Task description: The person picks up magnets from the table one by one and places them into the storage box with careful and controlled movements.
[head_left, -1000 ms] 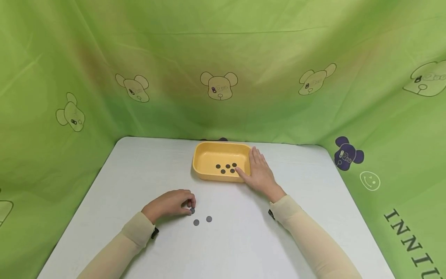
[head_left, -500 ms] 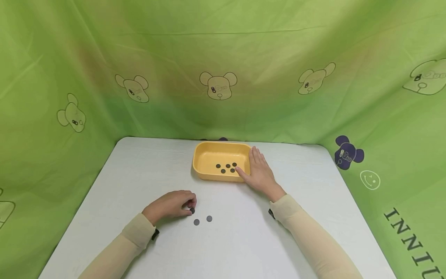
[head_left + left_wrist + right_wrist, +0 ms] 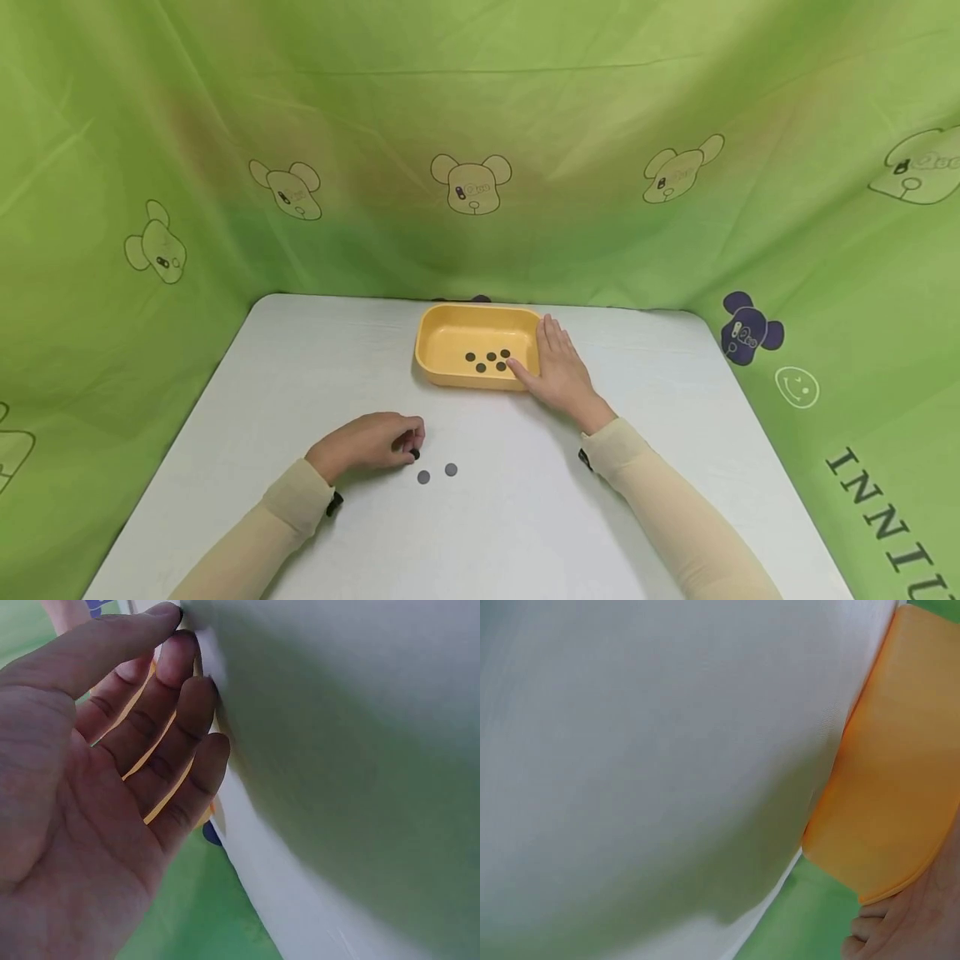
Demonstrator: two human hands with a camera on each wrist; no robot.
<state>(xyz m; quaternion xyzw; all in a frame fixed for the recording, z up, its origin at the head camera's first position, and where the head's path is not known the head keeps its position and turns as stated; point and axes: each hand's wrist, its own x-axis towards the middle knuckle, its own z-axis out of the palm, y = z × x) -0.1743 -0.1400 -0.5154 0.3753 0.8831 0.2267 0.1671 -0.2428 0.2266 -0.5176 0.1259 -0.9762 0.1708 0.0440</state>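
Observation:
My left hand [image 3: 371, 442] is low over the white table, left of centre. Its thumb and index fingertip pinch a small dark round disc [image 3: 415, 454], tipped up off its flat face. In the left wrist view only a dark sliver of the disc [image 3: 180, 616] shows at the thumb tip; the other fingers are loosely bent. Two flat grey discs, a nearer one [image 3: 423, 477] and another [image 3: 451, 470], lie just right of that hand. My right hand [image 3: 558, 375] rests on the right end of a yellow tray [image 3: 465, 382], fingers straight along the wall, thumb over the front rim.
Several dark discs [image 3: 481, 367] lie flat inside the tray, toward its front right. The white table [image 3: 645, 367] ends just behind the tray, against a green curtain [image 3: 480, 258] with printed bear heads that also hangs at both sides.
The disc under my left fingertips has tilted from flat to nearly on edge, and the left hand has shifted very slightly. The right hand and the tray have stayed put.

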